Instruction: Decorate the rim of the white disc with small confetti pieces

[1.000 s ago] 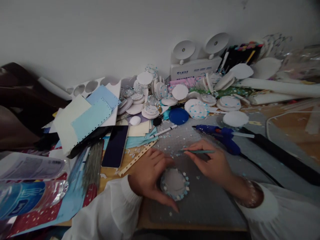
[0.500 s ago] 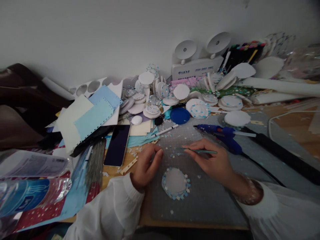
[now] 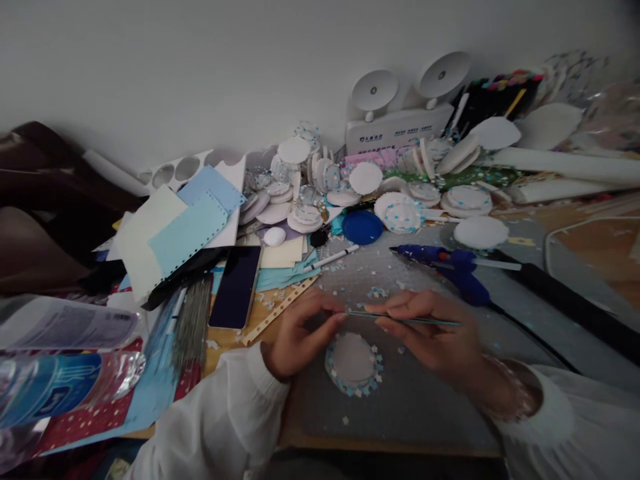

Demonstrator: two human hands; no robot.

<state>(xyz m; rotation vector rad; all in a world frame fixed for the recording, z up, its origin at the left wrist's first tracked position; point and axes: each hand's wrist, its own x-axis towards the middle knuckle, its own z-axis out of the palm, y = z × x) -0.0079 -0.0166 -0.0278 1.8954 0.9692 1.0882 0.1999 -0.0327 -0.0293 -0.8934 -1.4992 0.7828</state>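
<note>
The left hand [image 3: 300, 333] has come up off the surface [image 3: 425, 400] and now pinches, fingers narrowed, at the tip of the thin green tweezers [image 3: 400, 319] that the right hand [image 3: 430, 330] grips across its fingers; half a second ago the left hand lay curled beside the disc. The round white disc [image 3: 353, 363], ringed with small blue and white flecks, lies free on the grey mat just below both hands, touched by neither. The work seems to have shifted from disc to tool tip.
</note>
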